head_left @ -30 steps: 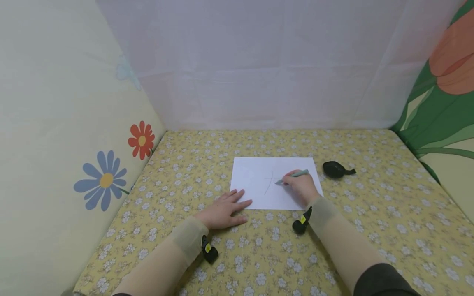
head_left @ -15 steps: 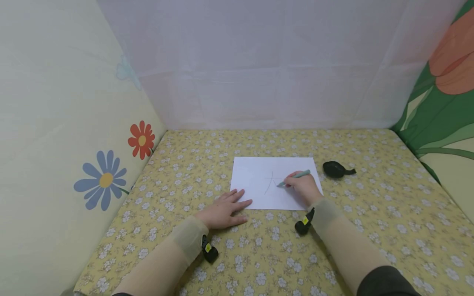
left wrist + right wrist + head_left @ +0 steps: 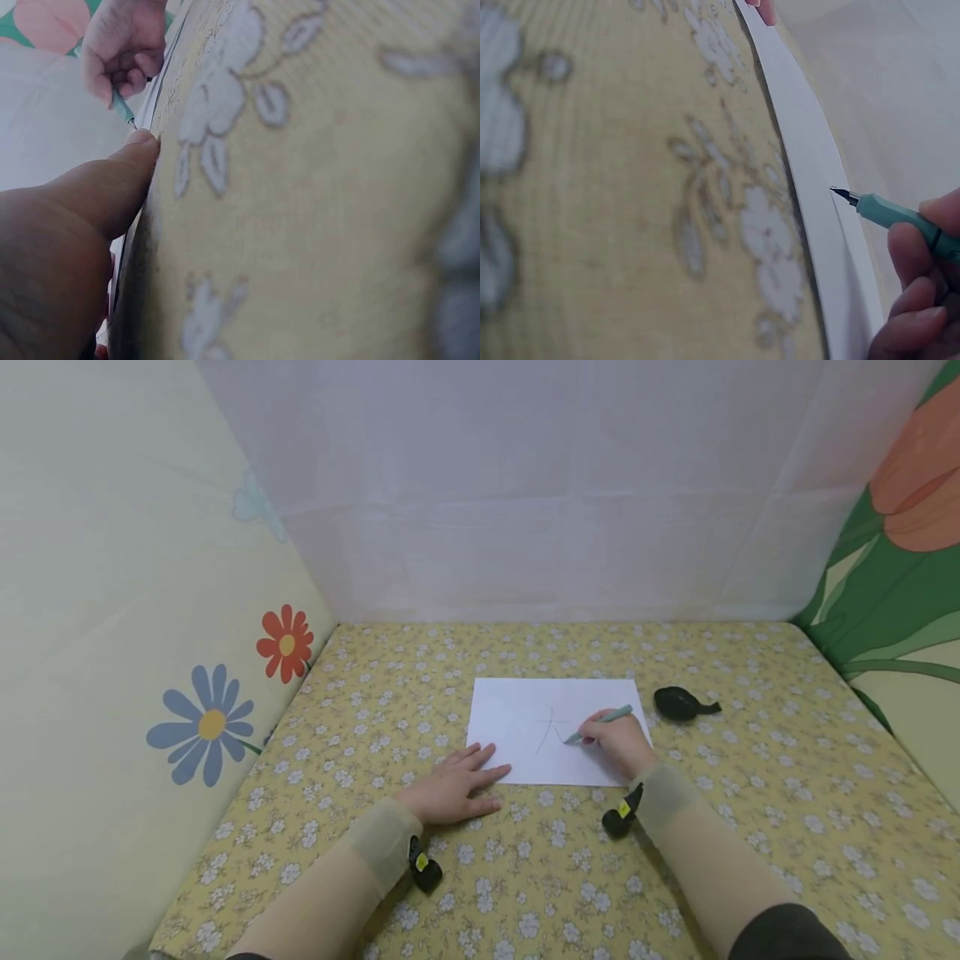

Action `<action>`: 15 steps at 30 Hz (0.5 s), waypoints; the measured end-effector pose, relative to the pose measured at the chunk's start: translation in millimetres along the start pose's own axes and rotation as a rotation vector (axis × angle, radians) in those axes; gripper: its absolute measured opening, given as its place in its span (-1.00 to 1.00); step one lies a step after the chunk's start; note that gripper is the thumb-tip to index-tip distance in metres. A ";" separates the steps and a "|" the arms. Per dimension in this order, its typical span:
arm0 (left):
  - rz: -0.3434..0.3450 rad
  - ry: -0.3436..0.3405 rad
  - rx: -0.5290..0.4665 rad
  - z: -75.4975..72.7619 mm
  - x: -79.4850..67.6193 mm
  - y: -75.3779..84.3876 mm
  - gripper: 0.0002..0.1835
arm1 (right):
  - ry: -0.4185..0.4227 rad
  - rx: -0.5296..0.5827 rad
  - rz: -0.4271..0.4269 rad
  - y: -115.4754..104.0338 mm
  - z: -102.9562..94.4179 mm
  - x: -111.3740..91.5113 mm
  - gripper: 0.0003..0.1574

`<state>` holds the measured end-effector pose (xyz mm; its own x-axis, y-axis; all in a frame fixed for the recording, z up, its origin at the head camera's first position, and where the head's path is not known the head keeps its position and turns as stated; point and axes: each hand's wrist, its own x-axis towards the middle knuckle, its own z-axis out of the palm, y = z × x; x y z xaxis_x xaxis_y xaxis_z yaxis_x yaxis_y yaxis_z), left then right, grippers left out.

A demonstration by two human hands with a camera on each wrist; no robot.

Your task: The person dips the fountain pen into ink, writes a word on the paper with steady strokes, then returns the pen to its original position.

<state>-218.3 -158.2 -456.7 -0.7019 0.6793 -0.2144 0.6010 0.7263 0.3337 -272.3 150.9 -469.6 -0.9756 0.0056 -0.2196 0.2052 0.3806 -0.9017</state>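
Note:
A white sheet of paper (image 3: 502, 710) lies flat on the table, with a few thin dark pen strokes across its middle. My right hand (image 3: 619, 742) pinches a green fountain pen (image 3: 617, 713). In the right wrist view the metal nib of the fountain pen (image 3: 885, 211) meets the paper (image 3: 799, 112). The nib stands at the lower end of the right-hand slanting stroke. My left hand (image 3: 453, 787) lies flat with spread fingers, some of them on the paper's lower left corner and the thumb on the cloth.
A small black rounded object with a short tail (image 3: 678, 704) lies right of the paper. A yellow flowered tablecloth (image 3: 390, 693) covers the table. A white sheet (image 3: 525, 527) hangs behind, and printed flower panels flank both sides.
My right hand and the fountain pen have moved down and to the right. A slanting stroke has lengthened on the right of the drawn lines. The left hand has stayed still.

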 end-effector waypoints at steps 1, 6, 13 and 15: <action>0.001 0.001 -0.001 -0.1 -0.1 0.1 -0.31 | -0.001 0.005 -0.001 -0.1 -0.3 -0.3 -0.78; -0.001 -0.003 -0.010 -0.8 -0.1 0.4 -0.32 | 0.001 0.008 -0.006 0.1 -1.5 -1.7 -0.80; -0.005 -0.003 -0.006 -0.3 0.6 -0.5 -0.31 | 0.000 0.036 0.002 0.7 -2.0 -2.9 -0.84; -0.004 -0.004 -0.006 -0.4 0.6 -0.5 -0.31 | 0.000 0.043 0.004 0.8 -2.2 -3.4 -0.84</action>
<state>-219.2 -158.2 -456.7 -0.7030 0.6765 -0.2194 0.5955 0.7286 0.3384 -268.9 153.2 -468.8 -0.9747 0.0074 -0.2233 0.2124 0.3401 -0.9161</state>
